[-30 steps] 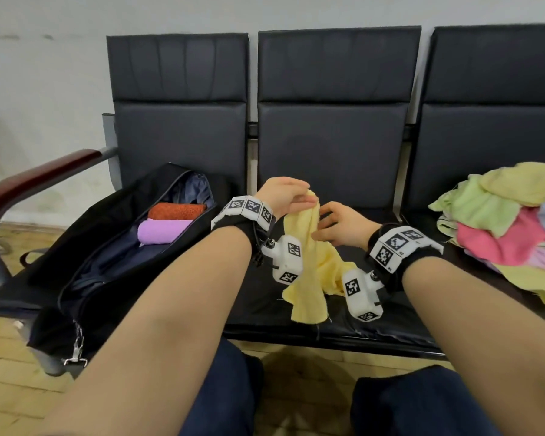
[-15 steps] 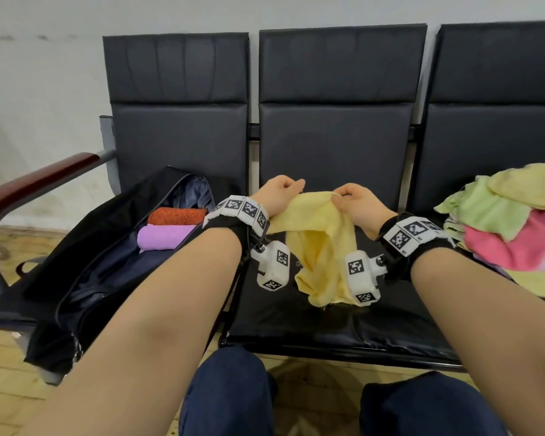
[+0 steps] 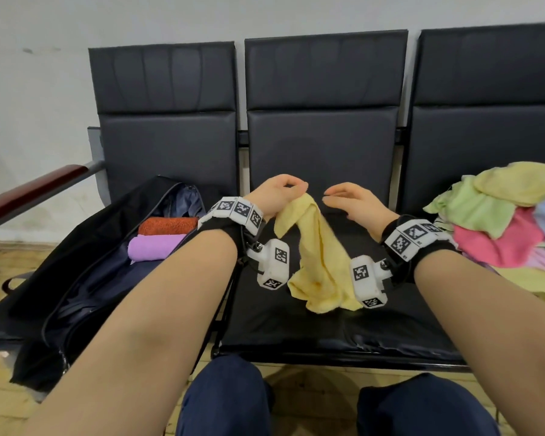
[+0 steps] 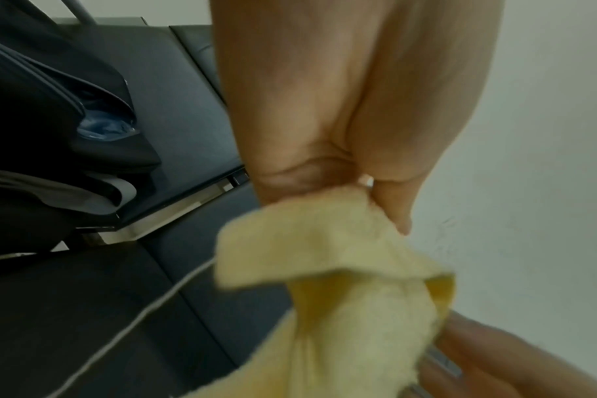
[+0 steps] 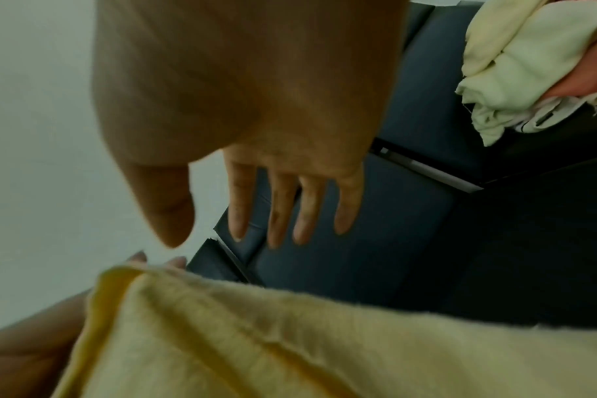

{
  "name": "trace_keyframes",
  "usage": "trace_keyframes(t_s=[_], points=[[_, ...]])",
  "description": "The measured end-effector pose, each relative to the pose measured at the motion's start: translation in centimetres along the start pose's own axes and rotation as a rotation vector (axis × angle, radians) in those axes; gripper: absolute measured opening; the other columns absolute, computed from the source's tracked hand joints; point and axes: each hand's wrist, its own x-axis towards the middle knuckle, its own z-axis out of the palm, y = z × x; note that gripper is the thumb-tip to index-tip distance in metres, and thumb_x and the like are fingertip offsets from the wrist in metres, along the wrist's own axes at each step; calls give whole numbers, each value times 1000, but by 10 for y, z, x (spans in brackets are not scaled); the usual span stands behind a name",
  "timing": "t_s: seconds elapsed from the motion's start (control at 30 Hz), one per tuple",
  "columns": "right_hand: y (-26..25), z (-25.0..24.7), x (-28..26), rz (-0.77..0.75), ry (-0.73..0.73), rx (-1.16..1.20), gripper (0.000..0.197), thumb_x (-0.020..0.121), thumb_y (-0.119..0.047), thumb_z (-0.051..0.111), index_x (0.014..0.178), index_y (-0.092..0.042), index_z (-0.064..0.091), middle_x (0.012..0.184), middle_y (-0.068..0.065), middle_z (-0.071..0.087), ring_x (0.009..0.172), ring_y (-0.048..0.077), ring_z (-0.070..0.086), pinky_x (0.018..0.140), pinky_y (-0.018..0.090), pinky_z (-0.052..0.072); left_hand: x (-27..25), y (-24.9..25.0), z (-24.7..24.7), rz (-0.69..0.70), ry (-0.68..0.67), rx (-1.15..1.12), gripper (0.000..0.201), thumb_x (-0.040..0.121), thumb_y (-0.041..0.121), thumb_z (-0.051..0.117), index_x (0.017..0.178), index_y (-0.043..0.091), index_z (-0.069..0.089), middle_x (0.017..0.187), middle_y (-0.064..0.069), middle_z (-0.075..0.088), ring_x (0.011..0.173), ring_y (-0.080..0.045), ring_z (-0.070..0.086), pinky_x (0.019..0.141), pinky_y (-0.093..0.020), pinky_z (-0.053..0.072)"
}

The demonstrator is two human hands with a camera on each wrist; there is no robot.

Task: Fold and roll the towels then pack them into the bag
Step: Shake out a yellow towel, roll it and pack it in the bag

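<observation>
The pile [image 3: 516, 221] at 3 o'clock is cut off by the frame edge. The towel [image 3: 318, 259] is pinched at its top corner by the left hand [image 3: 274, 193] and hangs lengthwise over the middle seat [image 3: 328, 322]. The right hand [image 3: 353, 202], just beside it, is spread and holds nothing. The bag [image 3: 85, 278] lies at 9 o'clock.

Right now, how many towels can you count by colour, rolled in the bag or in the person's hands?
orange roll, in the bag: 1
purple roll, in the bag: 1
yellow towel, unrolled, pinched by the left hand: 1
Total: 3
The pile on the right seat is too bunched to count.
</observation>
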Motion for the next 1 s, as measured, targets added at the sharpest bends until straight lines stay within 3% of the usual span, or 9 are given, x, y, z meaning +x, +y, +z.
trace_keyframes(t_s=[0.17, 0.33, 0.4, 0.47, 0.6, 0.67, 0.77, 0.87, 1.0], points=[[-8, 4, -8, -19, -216, 35, 36, 83, -12, 70, 114, -27, 60, 114, 0, 65, 108, 13, 59, 93, 34, 46, 4, 10, 13, 12, 148, -50, 28, 100, 32, 44, 111, 14, 61, 109, 1, 59, 97, -14, 56, 88, -31, 47], [-5, 0, -8, -103, -103, 59, 21, 83, -16, 73, 103, -12, 68, 87, 5, 71, 82, 12, 68, 78, 27, 55, 4, 11, 12, -8, 136, 50, 31, 97, 44, 46, 107, 20, 63, 105, 3, 63, 101, -18, 61, 96, -42, 49], [-6, -3, -8, -133, -80, 12, 7, 86, -14, 70, 92, -12, 68, 79, 2, 68, 72, 8, 63, 71, 22, 54, -1, 15, 11, -21, 87, 18, 38, 94, 49, 50, 110, 17, 63, 105, 2, 65, 100, -17, 62, 96, -43, 51], [-6, -6, -6, -120, -19, 28, 5, 91, -13, 64, 86, -16, 65, 86, 3, 66, 78, 11, 63, 72, 23, 54, -7, 19, 11, -30, -43, -86, 35, 91, 48, 56, 107, 17, 61, 107, -5, 65, 97, -19, 63, 92, -42, 53], [-1, -22, 6, 8, 279, 156, 16, 95, -20, 52, 79, -19, 53, 92, 6, 58, 89, 22, 58, 82, 39, 51, -11, 17, 12, -71, -300, -12, 47, 79, 13, 75, 118, 23, 50, 103, -3, 69, 98, -23, 66, 81, -37, 54], [-1, -29, 6, 34, 371, 165, 18, 95, -24, 52, 78, -20, 51, 86, 2, 55, 83, 20, 53, 76, 36, 48, -8, 14, 16, -62, -317, 96, 46, 76, 9, 78, 112, 22, 54, 91, 3, 70, 90, -20, 63, 70, -30, 47], [-3, -39, 1, 32, 438, 182, 18, 94, -23, 52, 77, -19, 50, 82, -3, 52, 77, 13, 50, 67, 25, 43, -2, 12, 18, 12, -165, 133, 25, 81, 20, 75, 101, 22, 60, 85, 10, 69, 88, -11, 63, 74, -23, 46], [-2, -46, -5, 53, 425, 236, 9, 86, -17, 58, 80, -11, 55, 82, 4, 50, 77, 16, 47, 71, 30, 42, 3, 10, 14, 100, 56, 210, 15, 91, 25, 63, 104, 17, 65, 92, 6, 64, 88, -10, 58, 77, -20, 42], [0, -45, -12, 125, 248, 306, 26, 75, -6, 59, 53, -14, 48, 61, 2, 43, 62, 18, 40, 64, 32, 36, 5, 10, 7, 157, 187, 240, 24, 97, 30, 52, 100, 11, 67, 67, 2, 50, 57, -8, 44, 54, -20, 38]])
